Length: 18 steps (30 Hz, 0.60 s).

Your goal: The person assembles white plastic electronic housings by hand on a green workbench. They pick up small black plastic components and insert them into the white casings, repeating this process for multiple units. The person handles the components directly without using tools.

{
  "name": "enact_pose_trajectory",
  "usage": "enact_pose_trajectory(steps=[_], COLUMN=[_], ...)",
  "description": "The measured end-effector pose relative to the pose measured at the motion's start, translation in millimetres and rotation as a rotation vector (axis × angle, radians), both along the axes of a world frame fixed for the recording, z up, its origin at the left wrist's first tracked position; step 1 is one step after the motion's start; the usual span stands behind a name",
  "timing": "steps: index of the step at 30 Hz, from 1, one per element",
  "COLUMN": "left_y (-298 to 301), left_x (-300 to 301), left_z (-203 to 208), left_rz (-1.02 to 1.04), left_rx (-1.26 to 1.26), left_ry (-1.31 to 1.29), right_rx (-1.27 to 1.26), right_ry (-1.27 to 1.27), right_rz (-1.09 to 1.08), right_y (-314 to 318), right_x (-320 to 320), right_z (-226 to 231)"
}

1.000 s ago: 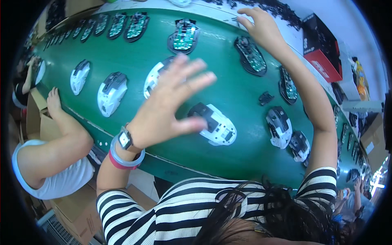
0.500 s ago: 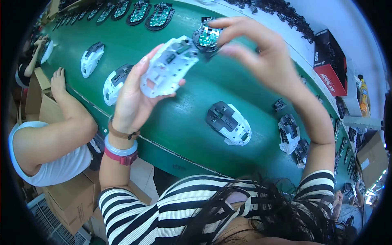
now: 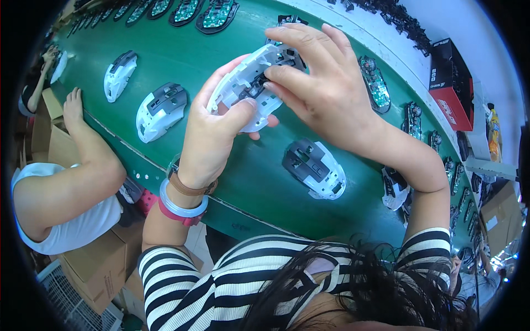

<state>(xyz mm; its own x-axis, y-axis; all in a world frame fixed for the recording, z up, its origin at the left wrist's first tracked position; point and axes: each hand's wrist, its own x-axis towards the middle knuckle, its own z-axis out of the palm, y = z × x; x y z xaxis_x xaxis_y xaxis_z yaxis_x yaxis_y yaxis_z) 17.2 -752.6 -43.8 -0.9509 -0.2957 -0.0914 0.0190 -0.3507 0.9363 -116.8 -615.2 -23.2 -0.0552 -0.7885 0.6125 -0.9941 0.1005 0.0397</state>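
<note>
My left hand [image 3: 212, 129] grips a white mouse shell [image 3: 245, 85] from below, holding it above the green conveyor belt [image 3: 193, 55]. My right hand [image 3: 323, 83] covers the shell's far end, its fingers pressing a small dark circuit board [image 3: 287, 55] into the shell. The board is mostly hidden under my fingers. Another white and grey mouse shell [image 3: 314, 168] lies on the belt just below my right wrist.
More white shells [image 3: 161, 110] [image 3: 119, 74] lie on the belt to the left, and green circuit boards [image 3: 375, 83] line its far side. A co-worker's arm [image 3: 83, 143] rests at the belt's left edge. A red and black box [image 3: 450, 83] stands at the upper right.
My hands have come together: the right hand brought the circuit board down onto the shell held in my left hand. The belt's parts have shifted slightly in view.
</note>
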Motion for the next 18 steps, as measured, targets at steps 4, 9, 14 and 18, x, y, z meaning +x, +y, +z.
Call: enact_pose_trajectory(steps=[4, 9, 14, 18], left_y=[1.5, 0.6, -5.4, -4.3], left_x=[-1.0, -1.9, 3.2, 3.9], left_z=[0.4, -2.1, 1.3, 2.2], left_rz=[0.026, 0.011, 0.02, 0.009], left_rx=[-0.036, -0.052, -0.027, 0.088], left_ry=[-0.033, -0.055, -0.031, 0.007], right_rx=[0.051, 0.006, -0.089, 0.003], right_ry=[0.075, 0.083, 0.111, 0.115], right_rz=[-0.067, -0.041, -0.04, -0.117], right_y=[8.1, 10.6, -5.4, -1.1], right_x=[4.0, 5.4, 6.1, 4.8], right_z=[1.1, -6.9, -10.5, -6.8])
